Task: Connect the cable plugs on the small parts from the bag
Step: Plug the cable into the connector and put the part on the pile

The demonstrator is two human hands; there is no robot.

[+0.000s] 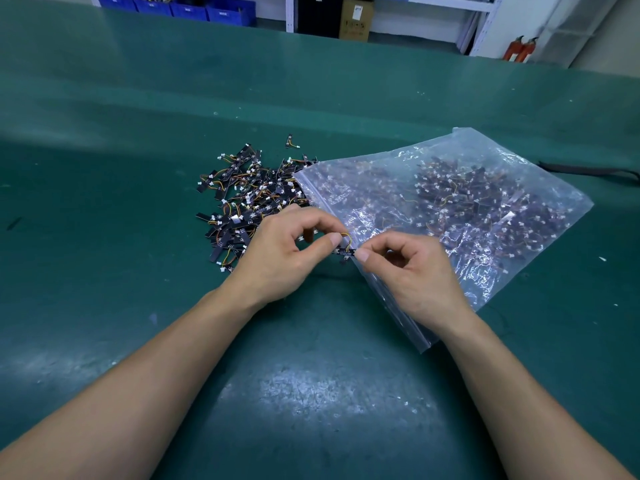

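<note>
Between my two hands hangs one small black part [345, 252] with a short yellow-orange cable looped above it. My left hand [280, 258] pinches its left end and the cable with thumb and forefinger. My right hand [412, 271] pinches its right end with thumb and forefinger. A clear zip bag [450, 216] holding many more of these parts lies to the right, its open mouth facing left. A heap of loose parts [249, 199] with white plugs and coloured wires is spilled on the green mat just left of the bag's mouth.
The green mat [138, 168] covers the whole table. A black strap [588, 169] lies at the right edge. Blue bins [194, 8], a cardboard box [356, 19] and red extinguishers [521, 48] stand beyond the table's far edge.
</note>
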